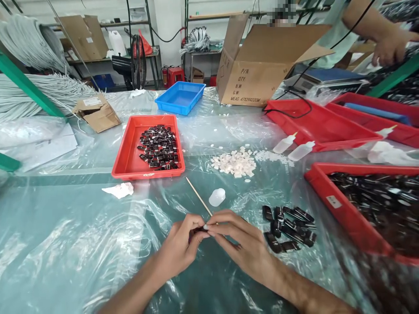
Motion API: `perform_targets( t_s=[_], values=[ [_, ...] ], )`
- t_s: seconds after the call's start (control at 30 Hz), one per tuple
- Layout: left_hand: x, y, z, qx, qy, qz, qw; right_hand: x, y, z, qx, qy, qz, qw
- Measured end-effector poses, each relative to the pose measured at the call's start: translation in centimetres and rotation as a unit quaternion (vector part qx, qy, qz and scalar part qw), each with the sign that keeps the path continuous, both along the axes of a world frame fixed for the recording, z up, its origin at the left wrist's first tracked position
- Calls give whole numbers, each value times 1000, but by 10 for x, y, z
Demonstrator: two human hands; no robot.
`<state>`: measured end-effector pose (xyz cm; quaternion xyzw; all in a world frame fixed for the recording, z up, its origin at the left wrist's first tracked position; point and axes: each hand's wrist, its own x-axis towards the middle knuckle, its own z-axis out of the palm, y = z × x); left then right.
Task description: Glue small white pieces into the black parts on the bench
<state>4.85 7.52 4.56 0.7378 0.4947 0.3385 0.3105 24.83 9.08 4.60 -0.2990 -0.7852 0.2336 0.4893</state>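
Observation:
My left hand is closed in a pinch on a small dark part just above the plastic-covered table. My right hand meets it fingertip to fingertip and pinches a thin wooden stick that slants up and to the left. A small white cap-like piece lies just beyond my fingers. To the right of my right hand lies a loose group of dark parts. A pile of small white pieces sits further back.
A red tray holds many dark parts; a second red tray of them sits at right. Two squeeze bottles, a blue tray, a cardboard box and more red trays stand behind. Another person's hand works at top right.

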Motion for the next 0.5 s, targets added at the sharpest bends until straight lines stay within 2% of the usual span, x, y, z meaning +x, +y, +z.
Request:
perform_targets(
  t_s=[0.2,0.33,0.5],
  values=[
    [-1,2,-11,0,26,-24,999,9,-4,17,54,-120,5,991],
    [-5,9,-21,-39,33,-38,998,11,-1,15,60,-158,25,985],
    [1,8,-13,-77,1,14,997,12,2,7,2,-132,31,991]
  ],
)
